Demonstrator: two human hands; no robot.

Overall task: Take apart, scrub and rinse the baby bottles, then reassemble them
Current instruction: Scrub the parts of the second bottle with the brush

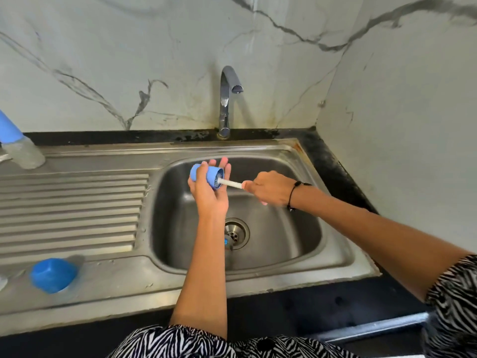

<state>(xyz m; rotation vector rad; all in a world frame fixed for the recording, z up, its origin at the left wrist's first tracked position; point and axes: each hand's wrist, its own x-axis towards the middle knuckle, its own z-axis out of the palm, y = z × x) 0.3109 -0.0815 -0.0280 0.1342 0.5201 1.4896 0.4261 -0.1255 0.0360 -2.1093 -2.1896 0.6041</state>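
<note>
We lose the brush (230, 183) bristles inside the blue cap (207, 175). At the sink's (284, 151) far-left edge, a bottle (18, 143) is cut off and blurred.

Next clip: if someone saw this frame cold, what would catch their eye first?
Most likely the two hands over the sink: the left hand holds a blue cap while the right hand pushes a brush into its open end. After that, the dry tap at the back wall, and a blue lid lying on the drainboard, front left.
</note>
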